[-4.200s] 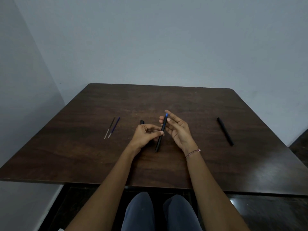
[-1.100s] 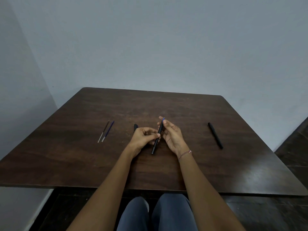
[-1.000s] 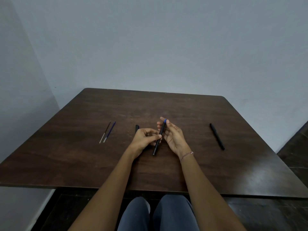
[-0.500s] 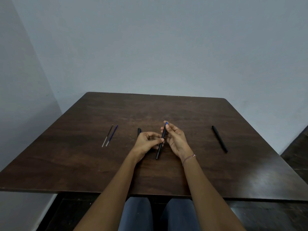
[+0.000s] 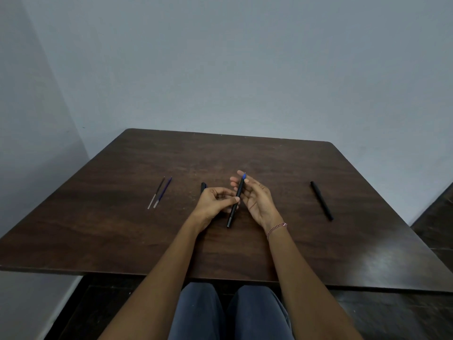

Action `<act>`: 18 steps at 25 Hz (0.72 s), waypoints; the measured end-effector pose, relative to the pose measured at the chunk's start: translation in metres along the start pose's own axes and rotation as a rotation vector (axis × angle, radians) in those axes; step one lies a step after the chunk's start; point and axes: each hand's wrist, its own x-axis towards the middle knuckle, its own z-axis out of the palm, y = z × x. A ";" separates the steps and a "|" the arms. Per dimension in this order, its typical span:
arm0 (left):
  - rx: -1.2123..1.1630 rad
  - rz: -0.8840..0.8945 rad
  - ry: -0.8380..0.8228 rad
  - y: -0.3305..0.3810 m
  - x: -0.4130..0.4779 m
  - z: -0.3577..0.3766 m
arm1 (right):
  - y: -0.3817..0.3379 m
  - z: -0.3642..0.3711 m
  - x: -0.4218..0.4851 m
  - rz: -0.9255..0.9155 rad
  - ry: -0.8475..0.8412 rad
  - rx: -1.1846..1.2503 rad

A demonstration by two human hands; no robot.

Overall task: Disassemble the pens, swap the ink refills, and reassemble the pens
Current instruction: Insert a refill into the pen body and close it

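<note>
Plain grey-blue walls meet in a corner behind a dark wooden worktop point(image 5: 122, 229) with rounded far corners. Both hands hover over its middle, working on one black pen point(image 5: 235, 201) with a blue tip at its far end. The pen is tilted, its blue end pointing away from the person and slightly right, its near end hanging just above the wood. The left hand point(image 5: 213, 202) has its grip closed on the middle of the barrel, thumb and forefinger pinched around it. The right hand point(image 5: 255, 200) lies palm-up and loosely spread beside the pen's upper half, its fingertips point(image 5: 241, 174) touching near the blue tip; its grip is not closed around anything. A thin bracelet point(image 5: 276, 228) circles the right wrist. Just beyond the left hand, the end of another dark pen part point(image 5: 203, 187) shows, the rest hidden by the knuckles. Well to the left, two thin ink refills point(image 5: 159, 193) lie side by side, nearly parallel. Well to the right, a second black pen point(image 5: 321, 200) lies flat on the wood, apart from everything else.
</note>
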 end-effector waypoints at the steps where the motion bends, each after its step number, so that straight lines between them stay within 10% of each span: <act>1: 0.004 -0.001 -0.003 0.000 0.000 0.000 | 0.000 0.000 0.000 -0.006 0.003 -0.004; 18: 0.007 0.008 0.029 -0.003 0.001 -0.001 | 0.004 -0.005 -0.001 -0.076 0.056 -0.070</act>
